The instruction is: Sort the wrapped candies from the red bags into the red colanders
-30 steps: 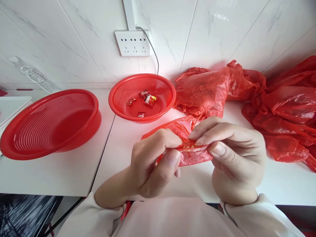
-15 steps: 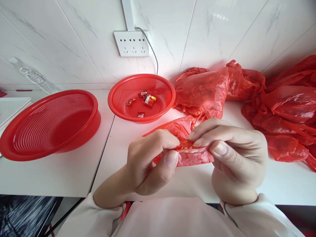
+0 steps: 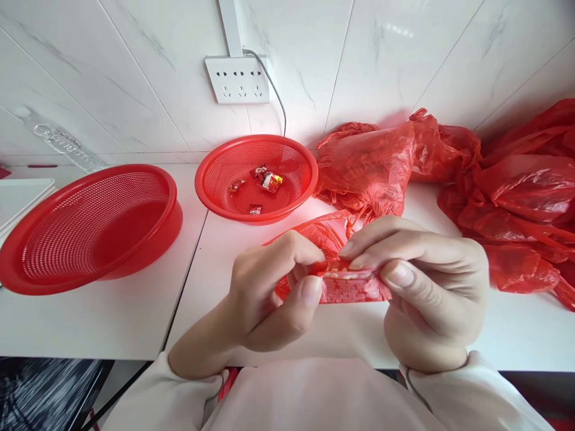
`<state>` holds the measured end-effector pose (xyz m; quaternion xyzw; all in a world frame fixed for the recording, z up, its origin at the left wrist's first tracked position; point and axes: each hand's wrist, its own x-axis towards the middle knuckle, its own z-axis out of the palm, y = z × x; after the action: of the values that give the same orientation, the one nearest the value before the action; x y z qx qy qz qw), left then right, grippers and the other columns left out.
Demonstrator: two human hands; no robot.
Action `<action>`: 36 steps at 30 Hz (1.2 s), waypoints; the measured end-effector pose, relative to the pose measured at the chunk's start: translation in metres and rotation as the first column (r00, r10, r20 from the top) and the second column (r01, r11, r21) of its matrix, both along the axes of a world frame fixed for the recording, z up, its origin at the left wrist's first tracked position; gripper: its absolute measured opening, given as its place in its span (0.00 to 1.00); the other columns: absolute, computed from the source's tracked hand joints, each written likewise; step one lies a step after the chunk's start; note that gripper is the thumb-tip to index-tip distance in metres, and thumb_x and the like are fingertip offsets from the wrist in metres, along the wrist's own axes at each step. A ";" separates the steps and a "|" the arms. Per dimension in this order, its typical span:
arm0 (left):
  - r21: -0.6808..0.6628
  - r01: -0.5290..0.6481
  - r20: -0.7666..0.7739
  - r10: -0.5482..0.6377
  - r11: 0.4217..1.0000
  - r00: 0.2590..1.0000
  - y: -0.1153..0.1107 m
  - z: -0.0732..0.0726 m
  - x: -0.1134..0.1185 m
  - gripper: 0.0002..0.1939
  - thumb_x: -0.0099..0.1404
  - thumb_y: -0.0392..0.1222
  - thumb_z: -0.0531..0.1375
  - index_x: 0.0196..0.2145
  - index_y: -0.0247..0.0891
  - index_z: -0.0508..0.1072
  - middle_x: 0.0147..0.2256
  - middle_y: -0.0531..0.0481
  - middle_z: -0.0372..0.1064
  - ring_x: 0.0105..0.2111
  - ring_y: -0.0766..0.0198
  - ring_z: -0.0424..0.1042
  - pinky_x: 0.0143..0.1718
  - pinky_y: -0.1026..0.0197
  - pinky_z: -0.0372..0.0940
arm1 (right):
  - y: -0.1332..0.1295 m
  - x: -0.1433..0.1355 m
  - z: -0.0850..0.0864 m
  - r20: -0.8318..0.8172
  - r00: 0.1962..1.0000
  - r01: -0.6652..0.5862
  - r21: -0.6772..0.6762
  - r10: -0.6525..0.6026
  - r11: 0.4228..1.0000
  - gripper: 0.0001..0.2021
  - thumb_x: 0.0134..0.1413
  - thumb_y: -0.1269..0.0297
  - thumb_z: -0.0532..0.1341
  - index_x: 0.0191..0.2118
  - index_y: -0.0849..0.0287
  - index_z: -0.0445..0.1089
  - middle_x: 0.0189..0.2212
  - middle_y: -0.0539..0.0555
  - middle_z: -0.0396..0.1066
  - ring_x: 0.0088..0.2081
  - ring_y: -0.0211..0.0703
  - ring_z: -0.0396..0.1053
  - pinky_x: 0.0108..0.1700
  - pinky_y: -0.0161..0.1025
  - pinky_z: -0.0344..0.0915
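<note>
A small red packet (image 3: 353, 288) with a pale, slightly parted top edge is held between my two hands above the table. My left hand (image 3: 278, 293) pinches its left end between thumb and curled forefinger. At the other end, my right hand (image 3: 431, 287) grips it, thumb in front and fingertips pressed on the top edge. What lies inside the packet is hard to make out. Just behind my hands lies a flat red plastic bag (image 3: 330, 230), partly hidden by them.
Beyond my left hand, a red mesh basket (image 3: 204, 191) holds several small wrapped sweets (image 3: 271, 181). A second red basket (image 3: 168, 221) stands to its left, near a clear bottle (image 3: 67, 146). Filled red bags (image 3: 368, 164) line the wall; more bags (image 3: 530, 191) sit at right. A socket panel (image 3: 238, 81) is on the wall.
Both hands stay almost in place on the packet. Its front face has tilted slightly more into view. The whole scene has shifted a little to the left.
</note>
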<state>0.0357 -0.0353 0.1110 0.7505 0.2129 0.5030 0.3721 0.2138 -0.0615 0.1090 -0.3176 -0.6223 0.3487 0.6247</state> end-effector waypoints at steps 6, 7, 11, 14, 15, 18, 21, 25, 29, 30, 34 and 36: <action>-0.009 0.021 -0.082 -0.022 1.000 0.996 0.003 0.003 0.001 0.11 0.67 0.38 0.50 0.27 0.38 0.64 0.20 0.53 0.57 0.19 0.70 0.54 0.19 0.61 0.50 | 0.001 0.000 0.000 0.012 0.999 0.031 0.007 -0.031 1.000 0.04 0.55 0.63 0.64 0.36 0.48 0.78 0.31 0.51 0.76 0.36 0.48 0.75 0.33 0.46 0.74; -0.025 0.016 -0.090 -0.019 1.000 0.996 0.002 0.004 0.002 0.12 0.67 0.39 0.50 0.26 0.38 0.63 0.20 0.53 0.56 0.19 0.70 0.53 0.19 0.61 0.49 | 0.001 0.001 0.000 0.015 0.999 0.032 0.008 -0.032 0.999 0.04 0.55 0.62 0.64 0.35 0.48 0.78 0.31 0.51 0.76 0.36 0.49 0.75 0.33 0.46 0.74; -0.036 0.031 -0.070 -0.034 0.999 0.997 0.001 0.004 0.004 0.13 0.69 0.41 0.49 0.27 0.38 0.65 0.20 0.53 0.56 0.18 0.69 0.53 0.18 0.61 0.50 | 0.001 0.002 0.003 0.018 0.999 0.032 0.003 -0.032 0.999 0.03 0.54 0.61 0.65 0.34 0.49 0.78 0.31 0.52 0.76 0.37 0.49 0.75 0.34 0.46 0.75; -0.063 0.050 -0.063 -0.054 0.997 0.997 0.002 0.002 0.004 0.14 0.70 0.40 0.47 0.29 0.39 0.67 0.19 0.52 0.59 0.18 0.68 0.58 0.19 0.61 0.52 | 0.000 0.003 0.005 0.025 0.999 0.035 -0.014 -0.034 0.999 0.03 0.54 0.60 0.65 0.33 0.49 0.78 0.31 0.52 0.76 0.38 0.49 0.75 0.34 0.46 0.75; -0.068 0.062 -0.063 -0.066 0.996 0.996 0.003 0.001 0.003 0.14 0.70 0.41 0.47 0.29 0.38 0.67 0.19 0.52 0.59 0.18 0.67 0.59 0.19 0.61 0.53 | 0.000 0.003 0.006 0.028 0.999 0.035 -0.020 -0.034 0.999 0.03 0.54 0.60 0.65 0.33 0.49 0.78 0.31 0.52 0.76 0.38 0.49 0.75 0.34 0.46 0.75; -0.053 0.120 -0.064 -0.123 0.991 0.990 0.007 -0.001 0.001 0.15 0.70 0.41 0.48 0.25 0.38 0.63 0.19 0.52 0.61 0.18 0.68 0.60 0.19 0.62 0.55 | -0.001 0.005 0.006 0.031 0.999 0.034 -0.030 -0.033 0.999 0.04 0.53 0.59 0.66 0.33 0.49 0.78 0.31 0.52 0.77 0.37 0.50 0.75 0.35 0.46 0.75; -0.056 0.132 -0.049 -0.134 0.990 0.990 0.010 -0.002 0.001 0.15 0.69 0.42 0.49 0.24 0.38 0.61 0.19 0.52 0.61 0.18 0.68 0.60 0.19 0.62 0.55 | -0.001 0.005 0.006 0.036 0.999 0.031 -0.018 -0.030 0.999 0.04 0.54 0.59 0.66 0.34 0.49 0.78 0.32 0.52 0.77 0.37 0.50 0.75 0.35 0.46 0.74; -0.077 0.126 -0.030 -0.128 0.989 0.991 0.008 -0.002 0.002 0.15 0.69 0.42 0.50 0.25 0.39 0.62 0.19 0.52 0.60 0.19 0.67 0.60 0.19 0.62 0.56 | 0.000 0.004 0.005 0.039 0.999 0.034 -0.003 -0.034 0.999 0.04 0.55 0.60 0.64 0.34 0.49 0.78 0.32 0.52 0.77 0.36 0.49 0.75 0.34 0.46 0.74; -0.094 0.119 0.016 -0.118 0.988 0.993 0.006 -0.002 0.003 0.15 0.70 0.41 0.48 0.25 0.39 0.62 0.20 0.52 0.58 0.19 0.68 0.59 0.20 0.62 0.57 | 0.001 0.003 0.004 0.025 0.999 0.038 -0.011 -0.038 0.999 0.04 0.55 0.60 0.64 0.33 0.49 0.78 0.32 0.52 0.77 0.36 0.49 0.75 0.34 0.46 0.74; -0.095 0.120 0.030 -0.118 0.988 0.993 0.005 -0.002 0.003 0.16 0.70 0.42 0.48 0.24 0.39 0.62 0.20 0.52 0.58 0.19 0.69 0.58 0.20 0.62 0.57 | 0.001 0.003 0.004 0.022 0.999 0.040 -0.018 -0.039 0.999 0.04 0.55 0.59 0.64 0.33 0.49 0.78 0.32 0.52 0.77 0.36 0.49 0.75 0.34 0.46 0.75; -0.112 0.122 0.050 -0.117 0.986 0.992 0.005 -0.003 0.002 0.17 0.70 0.43 0.49 0.23 0.38 0.61 0.20 0.52 0.58 0.19 0.69 0.57 0.19 0.62 0.57 | 0.001 0.004 0.005 0.021 0.999 0.043 -0.039 -0.042 0.998 0.04 0.54 0.59 0.65 0.34 0.50 0.78 0.32 0.53 0.77 0.37 0.49 0.75 0.36 0.46 0.75; -0.120 0.115 0.052 -0.109 0.986 0.993 0.004 -0.002 0.002 0.17 0.69 0.43 0.49 0.23 0.38 0.60 0.20 0.52 0.57 0.18 0.69 0.56 0.19 0.62 0.57 | 0.001 0.004 0.005 0.022 0.999 0.038 -0.035 -0.038 0.999 0.05 0.55 0.58 0.65 0.34 0.50 0.78 0.32 0.53 0.77 0.37 0.49 0.75 0.36 0.46 0.74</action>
<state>0.0377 -0.0310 0.1086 0.7253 0.1924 0.4842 0.4500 0.2178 -0.0607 0.1143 -0.3441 -0.6163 0.3444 0.6190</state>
